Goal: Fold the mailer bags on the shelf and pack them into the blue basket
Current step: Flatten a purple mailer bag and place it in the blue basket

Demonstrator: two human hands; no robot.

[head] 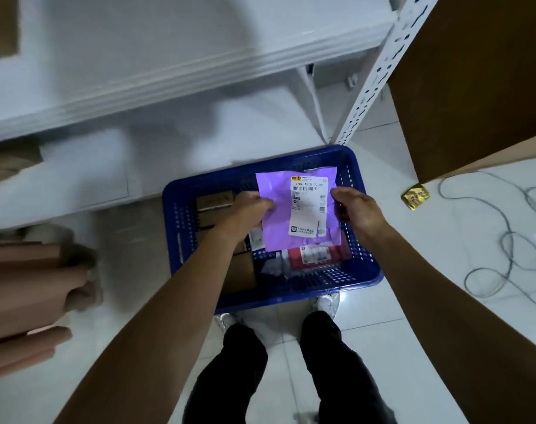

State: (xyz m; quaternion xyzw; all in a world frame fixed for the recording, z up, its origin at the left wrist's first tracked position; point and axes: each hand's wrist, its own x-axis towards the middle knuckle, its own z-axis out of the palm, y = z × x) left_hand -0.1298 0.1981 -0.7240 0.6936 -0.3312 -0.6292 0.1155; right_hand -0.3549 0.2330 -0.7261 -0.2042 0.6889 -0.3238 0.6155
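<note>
Over the blue basket (181,228), left hand (248,214), right hand (357,211) — fingers (343,195) pinching purple mailer (275,228)

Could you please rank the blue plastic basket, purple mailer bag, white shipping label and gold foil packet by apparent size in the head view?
Largest first:
blue plastic basket
purple mailer bag
white shipping label
gold foil packet

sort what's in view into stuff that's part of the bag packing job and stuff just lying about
Job: purple plastic mailer bag with a white label, gripped by left hand and right hand; blue perforated plastic basket; red labelled package inside it; white metal shelf.
Lying about: gold foil packet; grey cable on the floor; brown cardboard tubes; brown board.
</note>
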